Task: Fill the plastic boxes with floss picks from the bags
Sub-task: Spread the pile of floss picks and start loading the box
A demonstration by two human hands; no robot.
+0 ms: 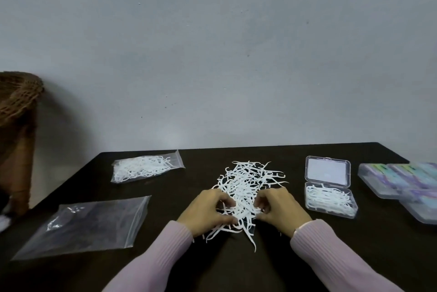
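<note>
Both forearms, in pale lilac sleeves, reach forward over the dark worktop (283, 256) and meet at the near end of a loose pile of floss picks (248, 182). The left hand (208, 211) lies knuckles up, its fingers curled into the pile and gathering picks; the right hand (279, 211) mirrors it, fingers curled around picks from the other side. To the right, an open plastic box (329, 199) holds some picks. A full bag (144, 166) and an empty bag (94, 223) lie to the left.
</note>
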